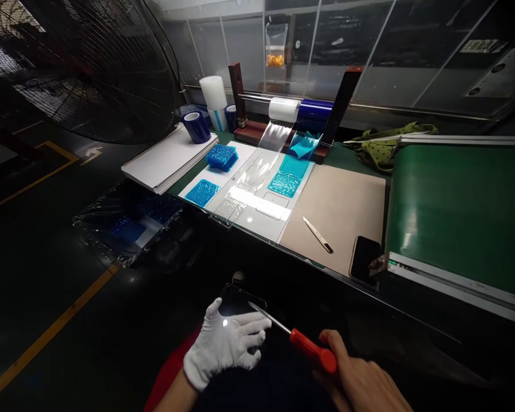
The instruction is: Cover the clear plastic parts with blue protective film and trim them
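Observation:
My left hand point(229, 343), in a white glove, is below the table's front edge with its fingers spread. It holds a thin clear panel point(245, 295), whose dark outline shows beyond the fingers; the panel's lower edges are hard to make out. My bare right hand point(360, 375) is closed on the red handle of a screwdriver point(311, 348). The slim metal shaft points up and left, its tip over the panel near my gloved fingers. I cannot tell whether the tip touches the panel.
On the table are clear film pieces point(236, 201), blue film pieces point(202, 193), a cutter knife point(317, 234) and a phone point(364, 257). Behind them stands a film roll holder point(339, 106). A green conveyor belt point(459, 212) is at right, a large fan point(90, 68) at left.

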